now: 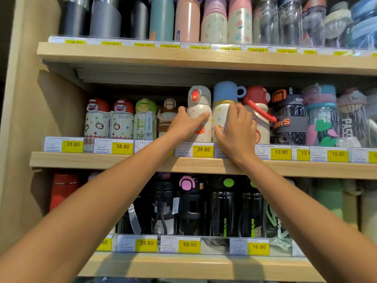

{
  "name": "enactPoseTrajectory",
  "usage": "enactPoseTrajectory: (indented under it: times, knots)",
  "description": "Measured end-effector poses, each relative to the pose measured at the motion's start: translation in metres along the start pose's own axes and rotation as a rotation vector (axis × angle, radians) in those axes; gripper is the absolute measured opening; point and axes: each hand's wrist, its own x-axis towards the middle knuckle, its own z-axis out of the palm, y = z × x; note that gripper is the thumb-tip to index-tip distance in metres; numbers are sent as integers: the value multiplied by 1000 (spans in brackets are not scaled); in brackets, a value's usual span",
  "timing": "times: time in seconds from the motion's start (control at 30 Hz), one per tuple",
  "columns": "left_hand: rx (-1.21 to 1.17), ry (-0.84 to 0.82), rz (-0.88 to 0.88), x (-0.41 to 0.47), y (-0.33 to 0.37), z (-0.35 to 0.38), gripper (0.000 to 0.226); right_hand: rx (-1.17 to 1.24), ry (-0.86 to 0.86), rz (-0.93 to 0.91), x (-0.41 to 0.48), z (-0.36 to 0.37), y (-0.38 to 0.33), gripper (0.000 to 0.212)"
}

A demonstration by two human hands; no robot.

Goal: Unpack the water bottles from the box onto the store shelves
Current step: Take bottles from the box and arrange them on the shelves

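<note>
Head view: the left hand [186,124] is wrapping its grip around a cream bottle with a grey lid [201,111] at the middle shelf's [102,160] front edge; the right hand [236,127] is clasping the adjacent blue-capped bottle [224,99].

Yellow price tags run in three rows across the frame, each paired with a white barcode slip behind a clear plastic strip. In the middle row, from left to right, they read 35.80 [73,144], 35.80 [122,146], 29.80 [203,149], 13.80 [281,152] and 15.80 [338,154]. In the bottom row I can read 35.80 [146,243], 59.90 [189,244] and 16.80 [259,246]. The top row of tags [75,42] is seen from below, so only the upper halves of the figures show. A pale wood-grain side panel [22,119] fills the left edge of the frame. A flat grey fitting [142,76] sits in shadow at upper centre.
</note>
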Motion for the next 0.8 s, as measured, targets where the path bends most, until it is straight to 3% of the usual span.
enactPoseTrajectory:
  times: [0.3, 0.43, 0.53, 0.63, 0.8]
  knots:
    - [68, 36, -30, -22, 15, 0, 73, 115, -129, -14, -2, -14, 3, 63]
    - [14, 187, 92, -58, 20, 11, 56, 297, -80, 4, -14, -35, 11, 48]
    - [-134, 207, 144, -89, 21, 27, 48, 354, -37, 20, -36, -57, 18, 33]
    - [-210, 147, 165, -128, 24, 55, 42, 353, -50, 50, -77, -84, 33, 30]
    - [-321, -164, 21, -212, 19, 118, 38, 280, -139, 244, -170, -132, 89, 26]
